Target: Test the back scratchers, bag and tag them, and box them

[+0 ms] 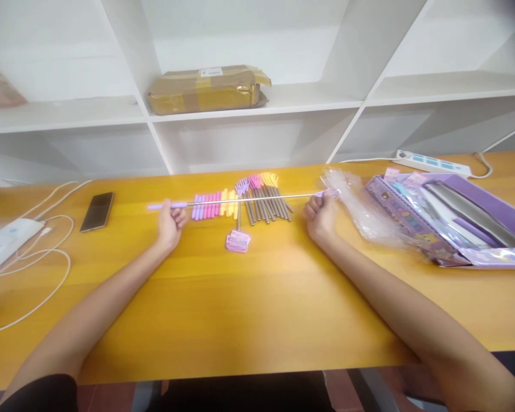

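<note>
Telescopic back scratcher: likely light; hold ends
My left hand: clenches 9-o'clock handle
Right hand: pinches claw

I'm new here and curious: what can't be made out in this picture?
In the head view:
Pink stack: too small and blurred to identify.
Rod: partly covered by the left hand and right hand.
Box: cut off by the right edge.
Left power strip: cut off by the left edge.
</note>
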The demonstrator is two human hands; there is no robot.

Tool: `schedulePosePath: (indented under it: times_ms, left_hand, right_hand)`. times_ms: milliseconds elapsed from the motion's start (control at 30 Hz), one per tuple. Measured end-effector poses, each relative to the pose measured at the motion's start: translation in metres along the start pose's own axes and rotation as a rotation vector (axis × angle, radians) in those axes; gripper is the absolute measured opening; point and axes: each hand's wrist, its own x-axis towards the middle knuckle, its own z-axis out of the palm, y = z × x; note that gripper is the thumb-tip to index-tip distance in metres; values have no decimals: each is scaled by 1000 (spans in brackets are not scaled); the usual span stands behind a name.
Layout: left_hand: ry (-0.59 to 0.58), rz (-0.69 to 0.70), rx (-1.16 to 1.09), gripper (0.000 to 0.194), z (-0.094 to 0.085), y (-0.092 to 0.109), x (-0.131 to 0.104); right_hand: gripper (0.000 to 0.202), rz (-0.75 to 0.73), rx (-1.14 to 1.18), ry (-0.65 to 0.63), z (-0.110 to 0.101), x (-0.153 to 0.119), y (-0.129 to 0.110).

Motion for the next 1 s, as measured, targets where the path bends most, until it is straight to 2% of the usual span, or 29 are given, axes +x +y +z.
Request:
schedulePosePath:
  times_ms: [67,133,200,267,400,533,733,867,1000]
  left_hand:
    - [-78,-81,24,73,25,-22,-34]
    - [-151,-147,42,73,45,-42,-68]
    - [-270,-207,76,74,57,-56,-94]
    - [-330,-212,128,75,60,-60,-106]
    - [-344,-218,184,75,53,-57,-100]
    - [-405,-215,159,74,49,-56,-93]
    - [-454,-222,187,76,50,-55,-94]
    - [-510,-244,224,73,49,-54,-95]
    - [-531,-249,232,70,51,-51,-95]
  right_hand:
    - [68,25,-3,-112,22,-46,11]
    - [69,113,-25,-257,42,-94,24]
    - [72,196,-45,-392,56,-130,32]
    - [74,245,-59,-493,62,-147,35]
    - [74,281,-55,-532,59,-141,33]
    - [73,294,-38,-542,55,-132,30]
    - [75,405,-50,-655,54,-136,27]
    - [74,480,-41,-642,56,-137,30]
    - [75,490,-51,-659,57,-133,32]
